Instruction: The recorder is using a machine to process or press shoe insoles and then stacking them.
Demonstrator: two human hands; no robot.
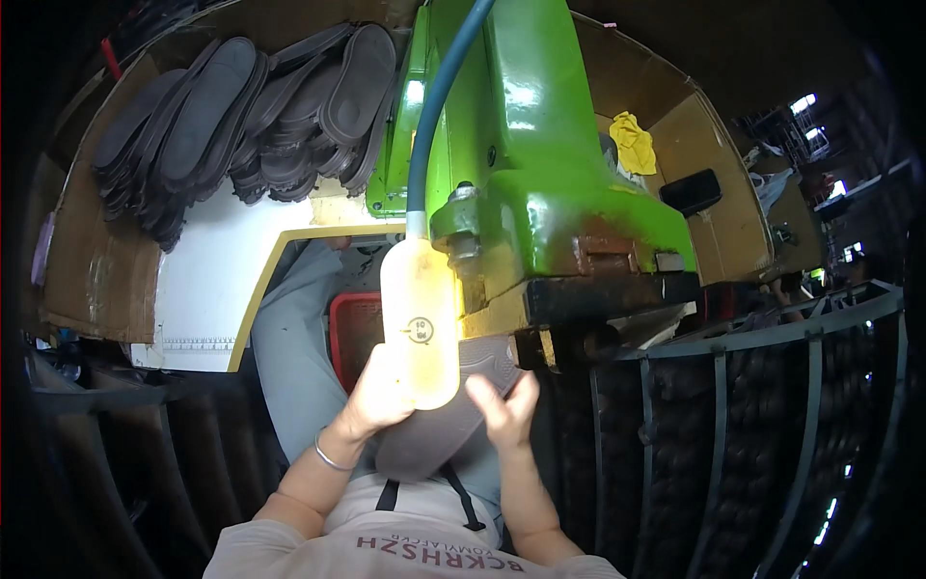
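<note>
A dark grey-brown shoe sole (432, 442) lies slantwise between my hands, its upper end under the head of the green machine (526, 183). My left hand (378, 394) is closed on the sole's left side; the lit, pale yellow lamp (420, 309) hides most of its fingers. On the right edge, my right hand (509, 410) grips the sole near the machine, thumb toward its upper face and fingers along the side. The lamp hangs over the sole's middle and covers part of it. What the machine's working part touches cannot be made out.
Stacks of similar soles (210, 116) stand at the far left on a white table (198, 299) with cardboard walls. Behind my left hand sits a red basket (340, 333). A yellow cloth (632, 143) and black flat object (691, 191) are right of the machine. Metal racks (719, 434) line the right.
</note>
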